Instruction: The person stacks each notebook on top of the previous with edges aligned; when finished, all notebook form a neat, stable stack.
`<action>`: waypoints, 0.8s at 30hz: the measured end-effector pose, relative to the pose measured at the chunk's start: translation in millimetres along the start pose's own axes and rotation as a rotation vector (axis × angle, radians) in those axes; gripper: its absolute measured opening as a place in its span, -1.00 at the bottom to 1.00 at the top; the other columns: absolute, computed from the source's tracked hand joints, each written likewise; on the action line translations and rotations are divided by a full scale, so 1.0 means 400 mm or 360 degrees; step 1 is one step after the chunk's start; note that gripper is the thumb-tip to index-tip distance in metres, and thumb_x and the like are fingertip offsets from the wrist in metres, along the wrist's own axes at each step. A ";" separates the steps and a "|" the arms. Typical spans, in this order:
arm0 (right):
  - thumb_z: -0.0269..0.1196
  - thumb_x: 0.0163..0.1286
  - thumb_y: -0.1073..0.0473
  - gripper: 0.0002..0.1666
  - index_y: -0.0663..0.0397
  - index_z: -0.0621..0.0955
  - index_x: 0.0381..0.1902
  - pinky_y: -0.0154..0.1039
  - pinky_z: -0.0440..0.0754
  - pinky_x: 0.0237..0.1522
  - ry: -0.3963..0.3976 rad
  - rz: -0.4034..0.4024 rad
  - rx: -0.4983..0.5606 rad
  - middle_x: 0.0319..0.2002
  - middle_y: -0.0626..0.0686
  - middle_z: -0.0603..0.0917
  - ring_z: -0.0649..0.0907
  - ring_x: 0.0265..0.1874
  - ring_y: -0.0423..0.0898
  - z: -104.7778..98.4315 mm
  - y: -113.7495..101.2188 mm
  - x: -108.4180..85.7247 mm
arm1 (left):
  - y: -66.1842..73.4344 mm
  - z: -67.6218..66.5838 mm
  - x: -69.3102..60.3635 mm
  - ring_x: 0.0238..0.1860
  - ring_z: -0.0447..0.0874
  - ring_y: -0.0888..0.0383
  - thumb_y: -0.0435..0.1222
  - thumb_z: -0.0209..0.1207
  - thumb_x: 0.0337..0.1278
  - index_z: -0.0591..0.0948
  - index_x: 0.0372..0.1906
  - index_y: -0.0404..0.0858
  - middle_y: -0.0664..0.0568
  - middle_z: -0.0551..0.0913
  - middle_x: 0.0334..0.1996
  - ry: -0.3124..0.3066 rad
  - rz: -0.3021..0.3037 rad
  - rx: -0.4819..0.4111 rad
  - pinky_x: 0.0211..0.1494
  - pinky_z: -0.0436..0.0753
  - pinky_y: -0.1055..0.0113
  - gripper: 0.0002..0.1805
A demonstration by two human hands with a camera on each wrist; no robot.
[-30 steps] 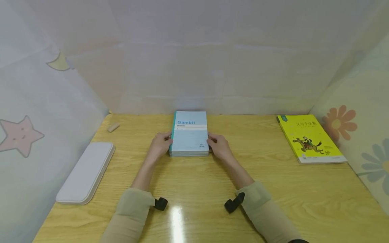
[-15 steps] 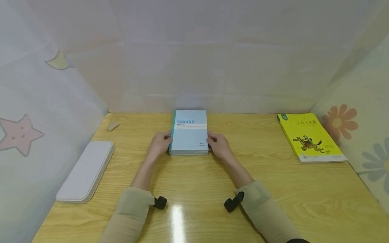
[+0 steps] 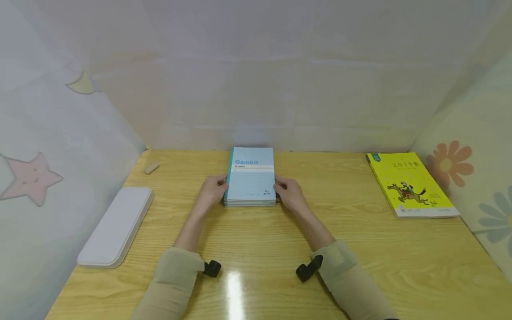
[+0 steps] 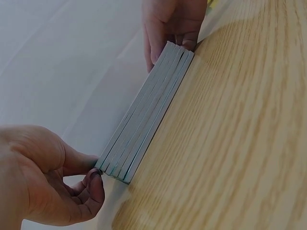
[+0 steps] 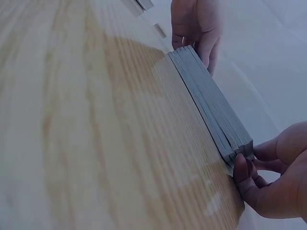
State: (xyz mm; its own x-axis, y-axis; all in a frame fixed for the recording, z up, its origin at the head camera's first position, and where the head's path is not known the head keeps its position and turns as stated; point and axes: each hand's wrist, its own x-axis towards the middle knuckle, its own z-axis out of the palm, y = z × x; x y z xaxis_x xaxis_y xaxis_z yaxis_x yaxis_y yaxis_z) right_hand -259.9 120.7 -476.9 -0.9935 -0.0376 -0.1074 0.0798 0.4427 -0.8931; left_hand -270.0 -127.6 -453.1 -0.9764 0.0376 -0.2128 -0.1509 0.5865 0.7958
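Observation:
A stack of several light-blue notebooks (image 3: 252, 182) with teal spines lies flat near the back edge of the table, the top cover reading "Gambit". My left hand (image 3: 212, 191) holds its left side near the front corner, fingers curled against the edge. On the opposite side my right hand (image 3: 290, 193) holds the right edge in the same way. The left wrist view shows the layered page edges of the notebooks (image 4: 146, 115) roughly flush, with the thumb at the top corner. Small gaps part some layers of the stack (image 5: 208, 103) in the right wrist view.
To the left lies a white flat case (image 3: 116, 226), with a small beige block (image 3: 151, 168) behind it. A yellow book (image 3: 412, 184) with a horse-rider cover lies at the right. Printed cloth walls (image 3: 256, 80) enclose the wooden table (image 3: 256, 240) at the back and sides.

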 end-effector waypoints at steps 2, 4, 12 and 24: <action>0.12 0.59 0.20 -0.46 0.10 0.45 0.48 -0.34 0.70 -0.26 -0.0004 0.0009 0.0022 0.02 0.24 0.68 0.66 -0.20 -0.05 -0.003 0.003 0.002 | 0.000 0.001 0.002 -0.04 0.47 -0.03 -0.33 -0.01 0.55 0.31 0.54 -0.30 -0.30 0.53 0.28 -0.0002 0.0000 -0.0006 -0.24 0.44 0.36 -0.45; 0.13 0.59 0.20 -0.45 0.12 0.44 0.48 -0.34 0.71 -0.25 -0.0016 0.0007 0.0069 0.03 0.26 0.67 0.66 -0.21 -0.05 -0.009 0.005 0.005 | 0.000 -0.001 0.005 -0.04 0.46 -0.02 -0.32 -0.01 0.54 0.31 0.54 -0.30 -0.29 0.53 0.28 -0.0008 0.0013 -0.0004 -0.23 0.44 0.37 -0.44; 0.13 0.61 0.09 -0.35 0.14 0.33 0.55 -0.18 0.79 -0.09 -0.0186 -0.0017 0.0173 0.16 0.31 0.61 0.72 -0.16 0.01 -0.052 0.013 0.022 | -0.020 -0.053 0.015 0.18 0.59 -0.18 -0.20 0.01 0.56 0.32 0.55 -0.30 -0.31 0.53 0.28 0.0007 0.0157 0.0088 0.02 0.63 0.16 -0.41; 0.13 0.60 -0.15 -0.19 0.16 0.25 0.59 -0.03 0.76 0.00 -0.0277 -0.0288 -0.0310 0.26 0.30 0.58 0.70 0.11 0.19 -0.166 0.039 0.021 | -0.049 -0.113 0.003 0.44 0.38 -0.28 0.27 -0.23 0.55 0.24 0.61 -0.19 -0.30 0.32 0.48 0.0082 0.0417 0.0304 0.41 0.44 -0.30 -0.18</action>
State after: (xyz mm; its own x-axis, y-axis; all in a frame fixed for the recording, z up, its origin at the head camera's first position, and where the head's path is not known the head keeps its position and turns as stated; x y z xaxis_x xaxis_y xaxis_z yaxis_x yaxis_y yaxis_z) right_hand -272.3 186.7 -462.7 -0.9601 -0.2765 -0.0423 -0.1309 0.5775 -0.8059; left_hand -275.4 -175.6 -443.4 -0.9854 0.1693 0.0179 0.1336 0.7037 0.6979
